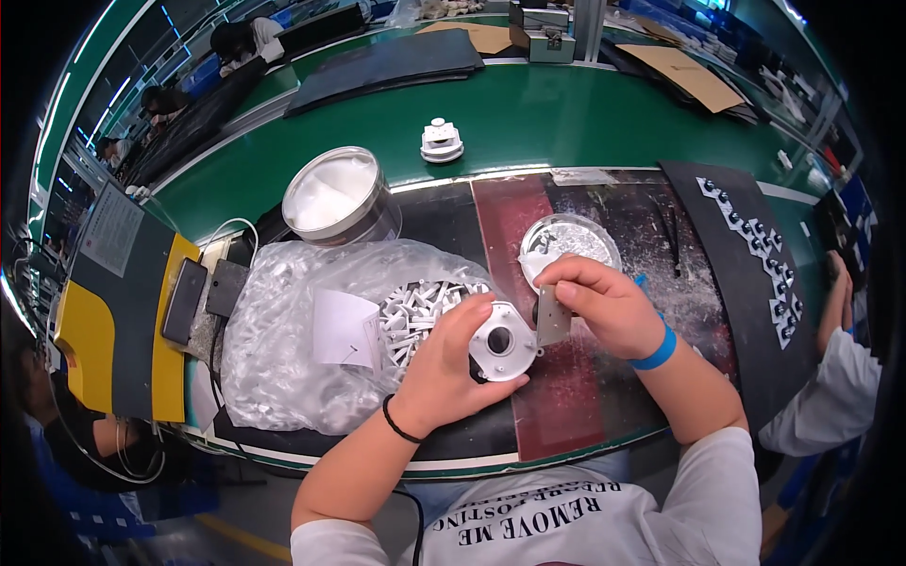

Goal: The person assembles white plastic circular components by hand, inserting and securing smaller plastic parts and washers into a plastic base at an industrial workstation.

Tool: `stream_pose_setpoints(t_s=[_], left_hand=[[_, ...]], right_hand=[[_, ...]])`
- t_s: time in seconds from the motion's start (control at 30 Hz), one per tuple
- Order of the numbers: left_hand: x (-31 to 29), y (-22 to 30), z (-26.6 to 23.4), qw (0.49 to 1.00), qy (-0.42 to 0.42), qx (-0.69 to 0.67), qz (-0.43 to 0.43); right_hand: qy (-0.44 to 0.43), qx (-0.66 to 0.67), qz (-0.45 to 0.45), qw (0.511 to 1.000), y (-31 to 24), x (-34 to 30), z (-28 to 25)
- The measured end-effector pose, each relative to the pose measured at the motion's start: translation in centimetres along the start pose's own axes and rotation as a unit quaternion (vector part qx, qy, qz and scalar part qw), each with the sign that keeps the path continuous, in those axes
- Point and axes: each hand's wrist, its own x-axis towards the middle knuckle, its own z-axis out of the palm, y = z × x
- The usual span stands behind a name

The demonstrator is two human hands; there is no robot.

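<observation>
Housing (500, 364), one, in grip of left hand (445, 370); plate (552, 323), one, in right hand (612, 304)

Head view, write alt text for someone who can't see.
A person's left hand holds a white round-holed housing; the right hand pinches a grey plate beside it. At left lies a clear plastic bag of small white parts.
</observation>
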Motion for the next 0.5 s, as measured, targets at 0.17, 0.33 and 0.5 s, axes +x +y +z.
stream_pose_setpoints(t_s=[0.17,0.33,0.5], left_hand=[[-0.3,0.1,0.1,0.997,-0.043,-0.056,-0.013],[-0.3,0.3,-0.1,0.981,-0.115,-0.148,-0.041],[-0.1,0.5,0.2,0.979,-0.116,-0.168,-0.028]], right_hand=[[-0.105,-0.127,-0.056,0.985,-1.2,0.2,0.4],[-0.271,-0.343,-0.159,0.885,-1.7,2.8,1.0],[-0.298,-0.355,-0.188,0.866,-0.6,4.4,0.6]])
